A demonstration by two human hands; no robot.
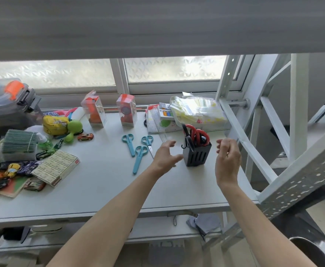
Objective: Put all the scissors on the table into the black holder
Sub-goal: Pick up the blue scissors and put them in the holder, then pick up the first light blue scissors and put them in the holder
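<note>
Three blue scissors lie in the middle of the frame: one (128, 143) at upper left of the group, one (147, 142) to its right, one (139, 158) lower. One black holder (197, 155) stands right of centre, holding red-handled scissors (196, 134), at least two. Two clear gift boxes (94, 109) (126, 109) stand above centre. Two hands, left (166, 157) and right (228, 160), flank the holder.

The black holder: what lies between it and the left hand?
Nothing: in the head view, only bare table separates the left hand from the black holder.
</note>
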